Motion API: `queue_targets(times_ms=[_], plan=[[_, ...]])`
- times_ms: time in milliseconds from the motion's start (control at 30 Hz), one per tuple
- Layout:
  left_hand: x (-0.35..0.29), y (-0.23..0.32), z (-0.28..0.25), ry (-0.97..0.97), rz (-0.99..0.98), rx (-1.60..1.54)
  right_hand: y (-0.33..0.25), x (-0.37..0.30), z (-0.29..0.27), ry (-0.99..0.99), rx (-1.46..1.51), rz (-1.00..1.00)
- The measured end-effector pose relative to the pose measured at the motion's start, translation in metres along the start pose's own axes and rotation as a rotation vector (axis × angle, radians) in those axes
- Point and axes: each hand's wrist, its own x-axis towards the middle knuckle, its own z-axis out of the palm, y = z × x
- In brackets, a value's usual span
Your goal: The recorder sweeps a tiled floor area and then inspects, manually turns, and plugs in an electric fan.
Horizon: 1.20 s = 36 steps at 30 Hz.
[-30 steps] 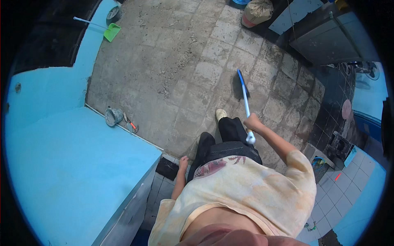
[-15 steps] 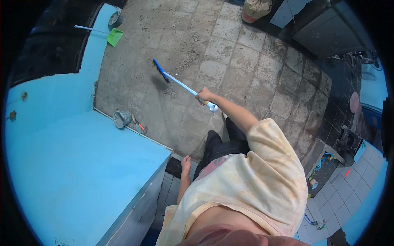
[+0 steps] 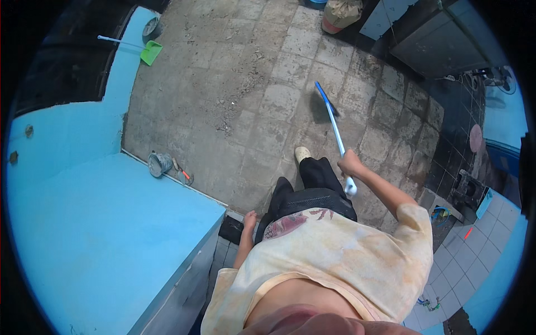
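My right hand (image 3: 350,163) is wrapped round the pale handle of a broom (image 3: 336,127), close to its white end. The broom's blue head (image 3: 328,101) is over the dusty tiled floor, ahead and to the right, with a dark shadow beside it. My left hand (image 3: 250,219) hangs low by my left side, near the corner of the light blue ledge. Its fingers are curled and nothing shows in them. Along the floor's middle runs a strip of loose debris (image 3: 228,120), to the left of the broom.
A green dustpan (image 3: 151,53) with a long handle lies by the far left wall, near a bucket (image 3: 151,29). Another grey bucket (image 3: 160,164) and an orange-handled tool (image 3: 185,174) lie beside the blue ledge (image 3: 123,223). A sack (image 3: 341,14) stands at the far side.
My right hand has swung the broom to the right, away from the debris strip, and drawn it nearer my body. My left hand stays low at my side.
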Motion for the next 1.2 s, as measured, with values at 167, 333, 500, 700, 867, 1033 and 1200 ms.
queue_targets(times_ms=[167,333,500,700,867,1033,1200], plan=[[-0.011,0.032,-0.003,0.020,-0.009,0.052,-0.022,0.040,0.068,-0.162,0.291,0.085],[0.010,0.025,0.000,0.049,0.008,0.077,-0.094,0.116,0.138,-0.381,0.134,-0.221],[-0.005,0.039,-0.008,0.096,0.075,0.036,-0.126,0.148,0.119,-0.680,0.491,-0.288],[-0.045,0.088,-0.003,0.014,0.015,0.218,-0.054,0.102,0.011,-0.462,0.409,-0.494],[-0.012,0.069,-0.005,-0.067,-0.068,0.270,0.035,0.040,-0.078,-0.151,0.232,-0.297],[0.016,0.055,-0.001,-0.044,-0.038,0.215,0.057,0.024,-0.106,0.229,-0.056,0.009],[0.004,0.098,0.012,0.000,-0.050,0.169,0.091,0.134,-0.059,0.364,-0.103,-0.006]])
